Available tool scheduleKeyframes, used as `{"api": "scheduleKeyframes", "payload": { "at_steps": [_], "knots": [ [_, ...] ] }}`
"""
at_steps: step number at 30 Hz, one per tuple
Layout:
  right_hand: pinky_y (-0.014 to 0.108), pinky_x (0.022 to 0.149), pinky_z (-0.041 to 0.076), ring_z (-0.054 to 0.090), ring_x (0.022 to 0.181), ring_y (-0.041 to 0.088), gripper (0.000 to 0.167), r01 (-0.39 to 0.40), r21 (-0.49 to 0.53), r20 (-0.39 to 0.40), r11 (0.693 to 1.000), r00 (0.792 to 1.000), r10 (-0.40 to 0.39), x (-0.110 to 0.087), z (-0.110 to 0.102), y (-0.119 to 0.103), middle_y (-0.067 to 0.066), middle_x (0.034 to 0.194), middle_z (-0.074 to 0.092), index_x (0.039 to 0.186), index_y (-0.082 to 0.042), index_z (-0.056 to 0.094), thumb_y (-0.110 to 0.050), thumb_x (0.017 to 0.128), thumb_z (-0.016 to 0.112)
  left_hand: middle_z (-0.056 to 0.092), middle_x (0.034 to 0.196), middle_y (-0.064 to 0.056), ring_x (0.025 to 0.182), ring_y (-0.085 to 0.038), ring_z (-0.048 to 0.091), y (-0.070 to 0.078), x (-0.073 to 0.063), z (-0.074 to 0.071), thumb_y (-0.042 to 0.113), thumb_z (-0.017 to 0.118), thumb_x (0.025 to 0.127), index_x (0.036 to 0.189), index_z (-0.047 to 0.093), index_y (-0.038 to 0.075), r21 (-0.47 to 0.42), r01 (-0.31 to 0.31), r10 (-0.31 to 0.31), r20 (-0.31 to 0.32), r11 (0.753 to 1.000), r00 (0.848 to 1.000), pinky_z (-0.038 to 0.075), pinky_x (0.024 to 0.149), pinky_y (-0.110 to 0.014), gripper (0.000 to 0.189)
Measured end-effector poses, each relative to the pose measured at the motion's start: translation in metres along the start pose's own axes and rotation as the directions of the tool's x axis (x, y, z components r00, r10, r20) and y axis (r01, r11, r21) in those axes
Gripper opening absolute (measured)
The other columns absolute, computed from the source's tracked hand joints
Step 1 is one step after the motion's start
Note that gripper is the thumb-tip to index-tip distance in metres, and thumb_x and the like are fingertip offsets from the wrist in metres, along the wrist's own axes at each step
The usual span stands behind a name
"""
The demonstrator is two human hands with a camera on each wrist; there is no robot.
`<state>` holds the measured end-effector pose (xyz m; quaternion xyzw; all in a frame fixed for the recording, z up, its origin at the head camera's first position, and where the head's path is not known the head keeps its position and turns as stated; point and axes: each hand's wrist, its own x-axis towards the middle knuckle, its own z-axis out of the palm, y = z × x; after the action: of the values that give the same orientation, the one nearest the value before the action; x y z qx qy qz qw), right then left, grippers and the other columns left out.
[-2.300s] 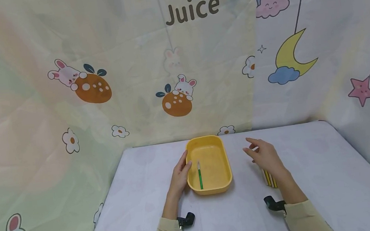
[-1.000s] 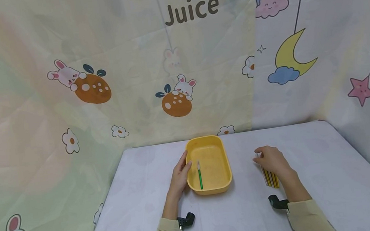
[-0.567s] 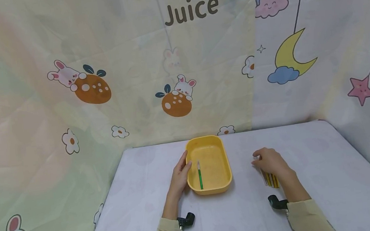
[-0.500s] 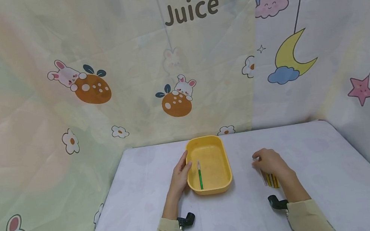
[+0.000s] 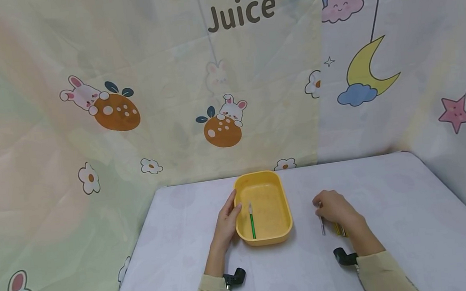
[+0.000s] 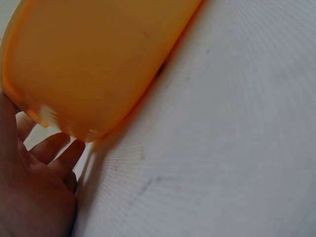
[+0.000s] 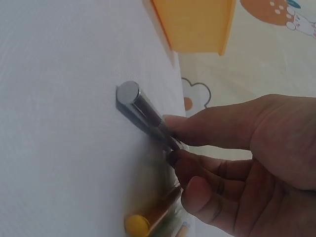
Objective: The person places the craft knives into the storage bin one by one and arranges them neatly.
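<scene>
A yellow plastic tray (image 5: 269,208) stands on the table, holding a slim green tool (image 5: 252,225) with a silver pointed tip. My left hand (image 5: 225,224) grips the tray's left side, thumb at the rim and fingers along the outer wall (image 6: 98,74). To the right of the tray, my right hand (image 5: 334,207) pinches a slim silver pen-like metal tool (image 7: 146,109) between thumb and fingertips. Its flat round end points toward me, close to the tabletop; its other end is hidden by the fingers. Several slim gold and dark tools (image 5: 341,230) lie partly under the right hand.
A white cloth covers the table (image 5: 289,277). Printed curtains (image 5: 167,86) hang behind and at both sides of it. A black wrist camera (image 5: 235,277) sits on the left wrist and another camera (image 5: 345,257) on the right.
My right hand first moved over the row of slim tools, then drew leftward with the silver one, parting it from the others. The left hand and tray have stayed put.
</scene>
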<state>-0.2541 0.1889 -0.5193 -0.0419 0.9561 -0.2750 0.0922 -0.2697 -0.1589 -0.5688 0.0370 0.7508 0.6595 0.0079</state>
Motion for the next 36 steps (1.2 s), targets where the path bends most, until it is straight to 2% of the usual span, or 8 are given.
{"api": "scheduleKeyframes", "payload": {
  "at_steps": [8,13,20,24,30,36],
  "knots": [
    [0.039,0.068,0.060,0.067,0.086,0.025,0.032,-0.041,0.014,0.006,0.999,0.999,0.040,0.0023,0.0050,-0.0042,0.021,0.111,0.074,0.121,0.000,0.074,-0.004,0.090,0.073,0.034,0.168,0.012,0.160,-0.016,0.023,0.0008,-0.0004,-0.0003,0.030,0.054,0.109,0.159,0.041,0.036,0.002,0.001,-0.001,-0.001,1.000,1.000,0.021,0.131,-0.045,0.052],
    [0.033,0.062,0.055,0.063,0.082,0.024,0.034,-0.057,0.039,-0.005,0.998,0.998,0.057,0.0035,0.0057,-0.0049,0.017,0.105,0.074,0.123,-0.001,0.074,-0.005,0.090,0.072,0.034,0.169,0.011,0.160,-0.016,0.023,0.0012,0.0001,0.0002,0.029,0.054,0.109,0.160,0.041,0.035,0.005,0.002,-0.002,0.002,1.000,1.000,0.021,0.131,-0.045,0.052],
    [0.030,0.057,0.052,0.059,0.074,0.022,0.040,-0.076,0.126,-0.012,0.989,0.997,0.078,0.0024,0.0027,-0.0092,0.013,0.100,0.070,0.132,-0.006,0.070,-0.006,0.092,0.067,0.034,0.168,0.013,0.160,-0.014,0.024,0.0021,-0.0005,0.0009,0.030,0.055,0.109,0.159,0.041,0.037,0.012,0.007,-0.007,-0.005,1.000,1.000,0.022,0.131,-0.044,0.052],
    [0.030,0.059,0.051,0.059,0.072,0.021,0.040,-0.040,0.155,-0.011,0.987,0.999,0.042,0.0025,0.0012,-0.0095,0.010,0.095,0.067,0.134,-0.007,0.069,-0.006,0.094,0.066,0.034,0.168,0.012,0.160,-0.016,0.024,0.0023,-0.0008,0.0009,0.031,0.055,0.109,0.159,0.041,0.037,0.017,0.014,-0.014,-0.007,1.000,1.000,0.022,0.131,-0.045,0.053],
    [0.030,0.063,0.053,0.060,0.075,0.019,0.040,0.020,0.202,0.002,0.979,1.000,-0.021,0.0023,0.0004,-0.0091,0.009,0.099,0.070,0.135,-0.006,0.069,-0.006,0.095,0.066,0.034,0.169,0.010,0.160,-0.018,0.023,0.0017,-0.0006,0.0006,0.030,0.054,0.109,0.160,0.041,0.035,0.014,0.006,-0.006,-0.007,1.000,1.000,0.022,0.131,-0.047,0.053],
    [0.033,0.074,0.059,0.062,0.081,0.017,0.036,0.033,0.224,0.017,0.974,0.999,-0.037,0.0026,0.0006,-0.0096,0.014,0.114,0.073,0.134,-0.004,0.069,-0.007,0.099,0.065,0.034,0.168,0.012,0.160,-0.015,0.024,0.0006,0.0002,0.0005,0.032,0.054,0.109,0.159,0.041,0.037,0.015,0.016,-0.016,-0.008,1.000,1.000,0.022,0.131,-0.045,0.052]
  ]
}}
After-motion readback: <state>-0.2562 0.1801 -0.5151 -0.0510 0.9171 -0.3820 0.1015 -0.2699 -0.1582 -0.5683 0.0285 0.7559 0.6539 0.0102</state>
